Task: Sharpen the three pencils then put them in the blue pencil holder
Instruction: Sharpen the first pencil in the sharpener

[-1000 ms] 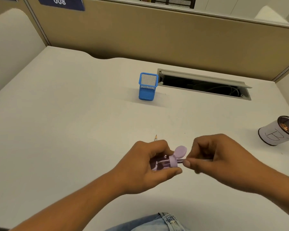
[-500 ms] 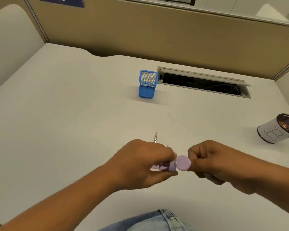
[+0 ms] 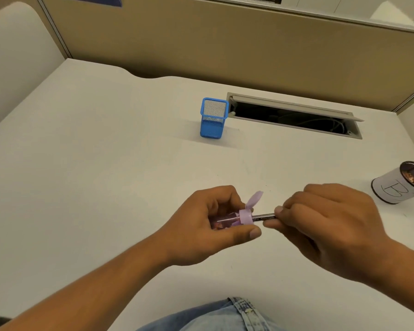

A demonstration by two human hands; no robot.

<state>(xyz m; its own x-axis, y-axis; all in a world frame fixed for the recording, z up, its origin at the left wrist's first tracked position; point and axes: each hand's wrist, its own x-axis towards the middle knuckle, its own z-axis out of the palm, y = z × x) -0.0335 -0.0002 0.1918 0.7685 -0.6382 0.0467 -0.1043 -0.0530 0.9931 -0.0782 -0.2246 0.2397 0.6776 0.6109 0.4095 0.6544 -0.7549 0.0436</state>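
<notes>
Both grips are holding firm: the left hand (image 3: 208, 225) is wrapping its fingers and thumb around the lilac sharpener (image 3: 234, 219), and the right hand (image 3: 325, 225) is pinching the dark pencil (image 3: 264, 218) between thumb and fingertips. The pencil is lying nearly level, its tip end sitting inside the sharpener's round collar, with a short glossy stretch of barrel showing between the two hands. The sharpener is a smooth plastic cylinder with a see-through body; brownish shavings are showing inside it, and its small round lid is standing flipped up toward 1 o'clock.

At 12 o'clock from the hands, well apart from them, the blue pencil holder (image 3: 212, 118) is standing upright on the desk (image 3: 86, 168). It is a square tube of fine wire mesh with a solid rim and base, and no pencil is showing in it. Just beside it, at its 3 o'clock, a long slot (image 3: 294, 115) is lying open in the desk with cables inside. At 3 o'clock from the hands, a round mesh cup (image 3: 400, 185) wrapped in white paper marked "B" is tilting in the view; brownish bits are showing inside.

Compared with half a second ago, the lid is now raised off the pencil, more barrel is showing, and the tip of the pencil that lay beyond the left hand is now hidden.
</notes>
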